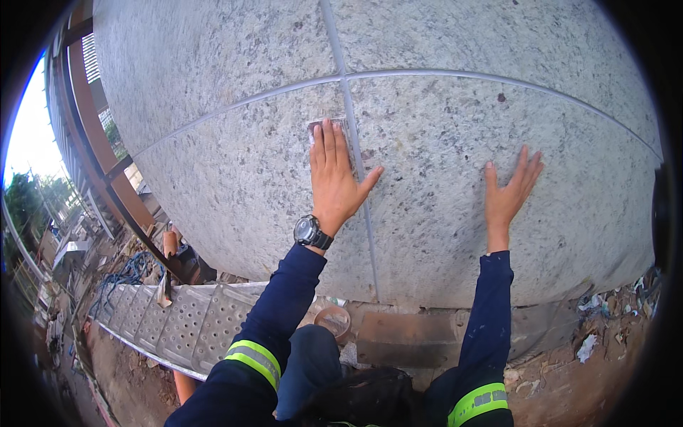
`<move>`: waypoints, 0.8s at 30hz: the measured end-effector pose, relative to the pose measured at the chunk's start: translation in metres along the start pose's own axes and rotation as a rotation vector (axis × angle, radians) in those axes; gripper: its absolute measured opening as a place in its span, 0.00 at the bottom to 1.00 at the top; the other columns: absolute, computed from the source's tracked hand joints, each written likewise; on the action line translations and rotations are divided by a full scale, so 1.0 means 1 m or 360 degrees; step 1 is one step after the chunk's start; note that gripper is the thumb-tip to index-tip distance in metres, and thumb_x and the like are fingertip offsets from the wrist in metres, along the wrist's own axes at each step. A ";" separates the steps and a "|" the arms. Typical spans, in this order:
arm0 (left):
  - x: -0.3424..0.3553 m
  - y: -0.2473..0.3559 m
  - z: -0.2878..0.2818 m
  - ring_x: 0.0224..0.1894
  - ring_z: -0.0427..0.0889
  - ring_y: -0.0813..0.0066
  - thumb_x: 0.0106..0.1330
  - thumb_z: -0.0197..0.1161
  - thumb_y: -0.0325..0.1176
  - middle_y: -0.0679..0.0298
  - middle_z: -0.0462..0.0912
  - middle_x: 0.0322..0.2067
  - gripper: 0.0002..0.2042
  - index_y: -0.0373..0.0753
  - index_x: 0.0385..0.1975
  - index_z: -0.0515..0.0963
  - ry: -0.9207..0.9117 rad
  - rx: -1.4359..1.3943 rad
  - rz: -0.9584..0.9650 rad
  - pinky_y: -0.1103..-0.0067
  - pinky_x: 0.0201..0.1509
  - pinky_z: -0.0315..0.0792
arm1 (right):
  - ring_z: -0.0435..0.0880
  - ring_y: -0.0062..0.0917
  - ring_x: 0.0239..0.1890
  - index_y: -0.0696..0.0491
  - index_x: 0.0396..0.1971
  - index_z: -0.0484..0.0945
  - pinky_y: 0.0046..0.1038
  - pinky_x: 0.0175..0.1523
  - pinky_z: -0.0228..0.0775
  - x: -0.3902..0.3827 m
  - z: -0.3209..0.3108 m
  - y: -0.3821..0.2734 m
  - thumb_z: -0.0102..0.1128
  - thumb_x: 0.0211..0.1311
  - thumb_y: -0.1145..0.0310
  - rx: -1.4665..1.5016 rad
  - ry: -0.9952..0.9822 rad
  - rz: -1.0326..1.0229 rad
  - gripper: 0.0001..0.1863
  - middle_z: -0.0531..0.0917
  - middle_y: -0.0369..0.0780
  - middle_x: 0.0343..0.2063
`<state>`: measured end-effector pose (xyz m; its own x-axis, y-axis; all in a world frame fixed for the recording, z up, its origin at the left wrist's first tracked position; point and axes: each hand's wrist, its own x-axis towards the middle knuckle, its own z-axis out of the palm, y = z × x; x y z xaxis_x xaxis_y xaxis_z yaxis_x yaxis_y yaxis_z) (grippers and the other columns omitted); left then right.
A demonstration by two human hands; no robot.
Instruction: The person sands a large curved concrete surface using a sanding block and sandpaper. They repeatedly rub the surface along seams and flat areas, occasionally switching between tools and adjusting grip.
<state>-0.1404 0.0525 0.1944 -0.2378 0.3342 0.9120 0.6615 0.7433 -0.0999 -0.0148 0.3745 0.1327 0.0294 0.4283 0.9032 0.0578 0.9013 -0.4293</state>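
Before me rises a speckled pale grey stone-like wall (434,185), divided into panels by light grey joint lines (455,73). My left hand (334,178) lies flat on it, just left of the vertical joint and below the crossing. Under its fingertips a thin flat brownish-grey piece (344,125) is pressed to the wall; most of it is covered, so its kind is unclear. The thumb reaches over the joint. A black watch (310,233) sits on that wrist. My right hand (509,192) rests on the right panel, fingers spread, with nothing in it.
Below left runs a perforated metal walkway plank (188,317). A round brownish tub (333,322) stands at the wall's foot, beside a board (413,336). Blue rope (128,274) and metal posts (117,167) are at left. Debris (590,345) litters the ground at right.
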 end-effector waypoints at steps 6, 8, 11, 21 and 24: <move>0.060 -0.006 -0.004 0.85 0.39 0.40 0.69 0.63 0.68 0.38 0.44 0.82 0.57 0.24 0.80 0.48 0.0108 -0.0049 -0.0002 0.50 0.85 0.43 | 0.42 0.55 0.85 0.43 0.82 0.57 0.58 0.83 0.43 0.003 -0.003 0.003 0.71 0.68 0.48 -0.0038 0.0006 -0.0072 0.48 0.50 0.51 0.83; 0.046 -0.012 0.001 0.85 0.39 0.40 0.69 0.64 0.67 0.38 0.44 0.82 0.57 0.24 0.81 0.48 0.0095 -0.0027 0.0031 0.50 0.85 0.43 | 0.42 0.55 0.85 0.43 0.82 0.57 0.58 0.83 0.43 0.004 -0.003 0.002 0.71 0.68 0.48 -0.0038 0.0010 -0.0070 0.48 0.50 0.51 0.83; -0.033 -0.017 0.014 0.85 0.39 0.39 0.69 0.64 0.67 0.37 0.45 0.82 0.56 0.24 0.80 0.49 -0.0035 -0.0070 -0.0020 0.51 0.85 0.43 | 0.42 0.55 0.84 0.43 0.83 0.57 0.58 0.83 0.43 0.001 0.001 0.000 0.71 0.68 0.50 -0.0014 0.0016 -0.0049 0.48 0.49 0.51 0.83; -0.005 -0.016 -0.004 0.85 0.42 0.40 0.71 0.62 0.67 0.37 0.48 0.81 0.55 0.22 0.79 0.50 -0.0054 0.0076 -0.0087 0.55 0.85 0.45 | 0.42 0.55 0.85 0.43 0.83 0.56 0.58 0.83 0.42 -0.001 0.002 0.005 0.71 0.67 0.50 -0.0075 0.0033 -0.0062 0.49 0.49 0.50 0.83; -0.002 -0.014 -0.010 0.85 0.44 0.41 0.71 0.61 0.67 0.36 0.50 0.81 0.54 0.22 0.79 0.52 -0.0063 0.0147 -0.0106 0.56 0.85 0.47 | 0.41 0.54 0.85 0.43 0.83 0.56 0.58 0.83 0.42 0.005 0.004 -0.001 0.71 0.67 0.51 -0.0049 0.0057 -0.0071 0.49 0.49 0.50 0.83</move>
<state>-0.1419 0.0352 0.1977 -0.3081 0.3033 0.9017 0.5753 0.8143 -0.0773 -0.0183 0.3762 0.1371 0.0616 0.3848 0.9209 0.0904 0.9167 -0.3891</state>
